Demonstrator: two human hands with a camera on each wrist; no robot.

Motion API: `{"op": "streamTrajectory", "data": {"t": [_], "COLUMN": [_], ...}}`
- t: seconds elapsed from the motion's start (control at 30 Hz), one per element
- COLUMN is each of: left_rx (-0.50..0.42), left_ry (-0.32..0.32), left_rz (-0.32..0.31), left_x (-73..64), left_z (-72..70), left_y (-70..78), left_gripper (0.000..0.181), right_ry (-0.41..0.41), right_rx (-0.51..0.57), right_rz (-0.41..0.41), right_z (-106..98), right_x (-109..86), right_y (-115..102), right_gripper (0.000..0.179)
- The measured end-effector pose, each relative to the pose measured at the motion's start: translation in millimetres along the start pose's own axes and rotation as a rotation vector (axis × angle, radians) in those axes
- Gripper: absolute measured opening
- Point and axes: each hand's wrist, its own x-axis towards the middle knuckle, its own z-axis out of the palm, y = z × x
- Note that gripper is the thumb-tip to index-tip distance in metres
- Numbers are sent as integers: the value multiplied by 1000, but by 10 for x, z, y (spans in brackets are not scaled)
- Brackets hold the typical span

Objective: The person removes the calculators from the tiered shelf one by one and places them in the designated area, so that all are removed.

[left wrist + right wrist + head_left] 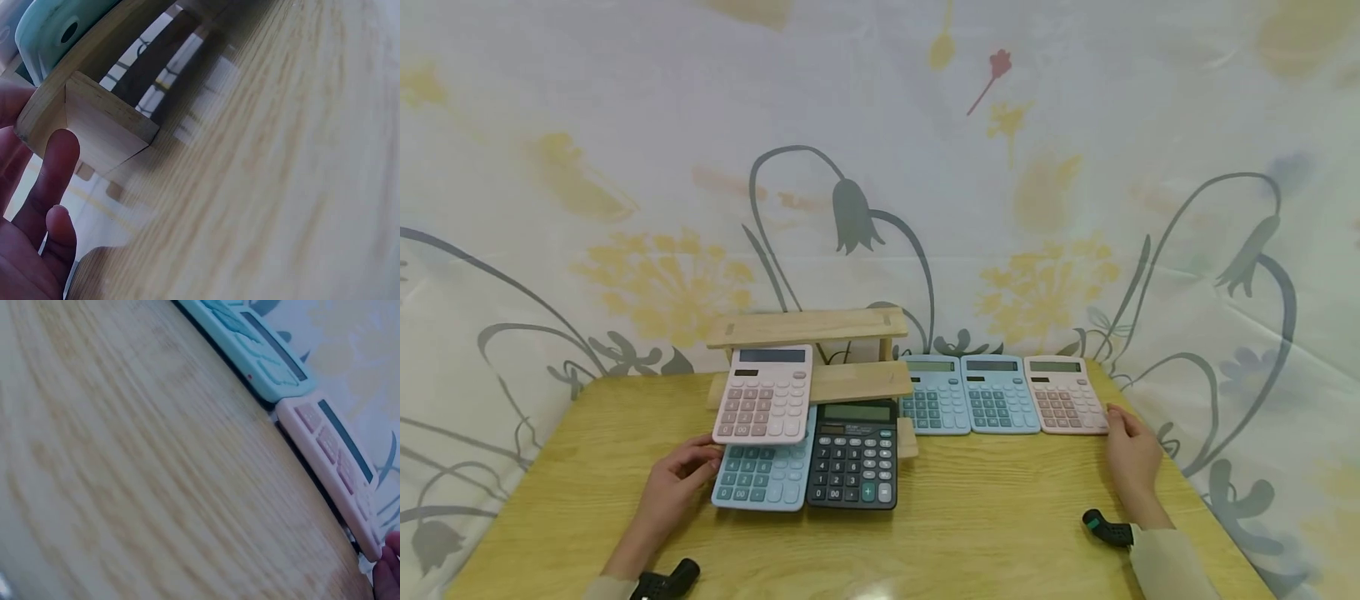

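In the head view, my left hand (676,485) is beside the left end of a small tiered wooden rack (857,382). Its loosely bent fingers are close to a pink calculator (763,408) and the blue calculator (758,492) below it. The left wrist view shows a fingertip at the end of the rack's wooden bar (40,119); the other fingers are apart from it. A black calculator (853,467) leans on the rack too. My right hand (1133,454) touches the lower right corner of another pink calculator (1063,396) with its fingertips.
Two more blue calculators, one in the middle (1000,396) and one nearer the rack (936,398), stand in a row with the right pink one. All are on a wood-grain table (985,517), against a flower-patterned cloth (880,100).
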Motion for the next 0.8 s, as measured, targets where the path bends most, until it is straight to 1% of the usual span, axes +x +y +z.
{"op": "streamTrajectory", "data": {"t": [0.13,0.27,0.4,0.57,0.67,0.8], "left_rx": [2,13,21,13,10,1], "left_ry": [2,-3,-10,-9,-2,5], "left_rz": [0,-5,-7,-1,4,7], "left_x": [7,8,11,10,6,-2], "left_z": [-1,-3,0,5,7,2], "left_y": [9,21,25,24,27,32], "left_gripper": [10,10,10,9,9,9], "right_ry": [22,53,37,-21,-77,-173], "right_rx": [47,86,109,206,270,352], "right_rz": [43,78,65,34,24,17], "right_z": [-15,-21,12,113,171,231], "right_x": [-1,-15,-38,-127,-219,-339], "right_y": [-47,-140,-287,-498,-629,-804], "right_gripper": [54,51,48,42,40,38]}}
